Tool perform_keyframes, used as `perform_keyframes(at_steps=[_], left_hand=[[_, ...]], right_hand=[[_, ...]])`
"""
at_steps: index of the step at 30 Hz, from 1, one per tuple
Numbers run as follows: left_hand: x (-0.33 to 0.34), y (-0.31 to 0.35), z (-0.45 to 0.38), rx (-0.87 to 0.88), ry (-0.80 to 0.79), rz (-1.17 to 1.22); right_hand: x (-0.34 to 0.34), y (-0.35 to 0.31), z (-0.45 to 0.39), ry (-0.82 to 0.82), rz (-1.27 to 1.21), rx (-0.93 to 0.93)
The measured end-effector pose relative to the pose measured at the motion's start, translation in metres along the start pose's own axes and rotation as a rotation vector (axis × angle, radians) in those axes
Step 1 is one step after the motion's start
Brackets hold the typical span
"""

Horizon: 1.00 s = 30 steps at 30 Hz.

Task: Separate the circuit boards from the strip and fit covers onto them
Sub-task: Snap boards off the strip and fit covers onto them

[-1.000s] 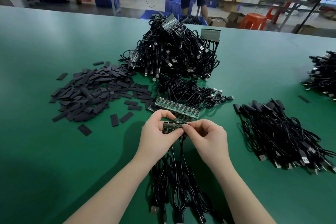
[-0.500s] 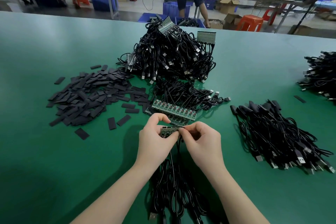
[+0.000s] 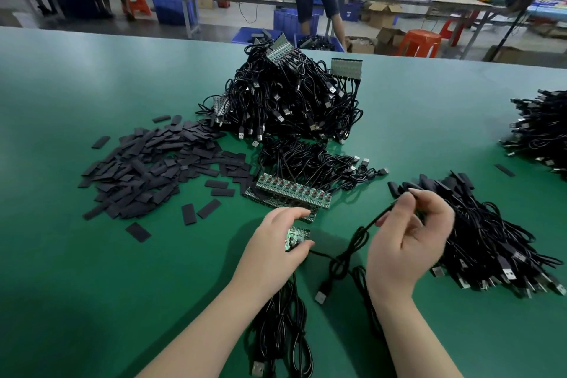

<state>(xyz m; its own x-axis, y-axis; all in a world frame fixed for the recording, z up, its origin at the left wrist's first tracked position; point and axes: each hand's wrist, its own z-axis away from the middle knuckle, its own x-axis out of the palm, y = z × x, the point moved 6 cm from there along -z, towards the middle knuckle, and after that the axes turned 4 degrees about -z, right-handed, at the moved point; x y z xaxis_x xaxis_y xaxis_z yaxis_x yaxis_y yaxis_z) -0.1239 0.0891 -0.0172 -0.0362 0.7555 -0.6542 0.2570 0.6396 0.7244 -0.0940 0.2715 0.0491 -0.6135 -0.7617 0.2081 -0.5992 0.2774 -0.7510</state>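
Note:
My left hand point(image 3: 277, 247) pinches a short green strip of circuit boards point(image 3: 297, 238) low over the green table point(image 3: 92, 285); black cables hang from it toward me. My right hand point(image 3: 409, 244) is off to the right and holds a single black USB cable point(image 3: 346, 258) near its board end; the board itself is hidden by my fingers. A longer strip of boards point(image 3: 293, 190) lies just beyond my left hand. Black flat covers point(image 3: 153, 169) are heaped at the left.
A tall tangle of cabled strips point(image 3: 291, 98) sits in the middle back. A pile of covered cables point(image 3: 484, 236) lies at the right, another cable pile point(image 3: 543, 129) at the far right edge. A person stands beyond the table's far edge.
My hands were together on the short strip. My right hand has pulled away to the right with one cable separated from the strip; my left hand keeps the rest.

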Motion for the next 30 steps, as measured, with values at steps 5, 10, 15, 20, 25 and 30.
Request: perform_keyframes(at_steps=[5, 10, 15, 20, 25, 30], left_hand=[[0.0, -0.002, -0.002, 0.021, 0.02, -0.017], [-0.001, -0.004, -0.001, 0.02, 0.022, 0.016], [-0.002, -0.006, -0.001, 0.011, 0.039, 0.041], [-0.001, -0.008, -0.002, 0.009, 0.07, 0.043], [-0.012, -0.006, -0.002, 0.03, 0.176, 0.039], [-0.051, -0.004, -0.005, -0.003, 0.42, 0.219]], right_hand=[[-0.002, -0.015, -0.005, 0.028, -0.055, -0.195], [-0.011, -0.034, -0.022, 0.089, -0.133, -0.295], [-0.014, -0.035, -0.041, 0.058, -0.117, -0.144], [0.011, -0.02, -0.015, -0.364, 0.095, 0.235], [0.031, -0.016, 0.025, -0.5, -0.153, 0.644], [0.043, -0.025, 0.017, -0.319, -0.413, 0.708]])
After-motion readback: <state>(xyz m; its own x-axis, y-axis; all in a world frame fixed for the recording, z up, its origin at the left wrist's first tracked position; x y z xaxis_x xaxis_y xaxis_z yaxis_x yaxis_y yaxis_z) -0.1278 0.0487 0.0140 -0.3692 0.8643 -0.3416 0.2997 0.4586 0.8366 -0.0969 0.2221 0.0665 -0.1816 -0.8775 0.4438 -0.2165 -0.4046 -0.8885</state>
